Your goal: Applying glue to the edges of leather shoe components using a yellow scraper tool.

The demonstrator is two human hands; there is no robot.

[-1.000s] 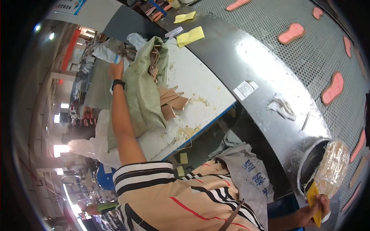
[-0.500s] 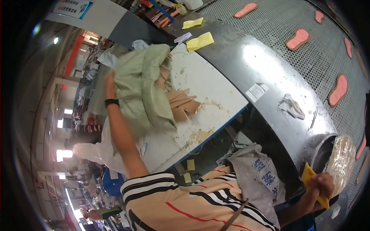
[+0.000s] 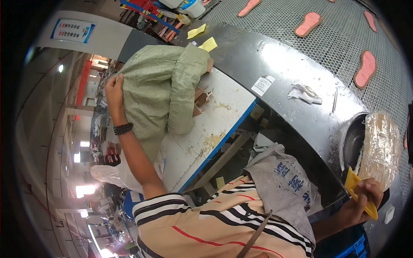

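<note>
One green sack lay on the white table toward eleven o'clock, the left hand at ten clamping its edge with bent fingers; the right hand, at four, clenched a yellow scraper. Handling the sack seemed the step, calling for a firm hold.

Dark and red characters are printed on a white-and-blue sign, mounted on a pale panel beyond the left grip, to its left. Blue characters are borne by a grey apron, left of the right grip. Between both grips, fine dark print, too small to be read, is carried by a white label on the metal surface.
</note>
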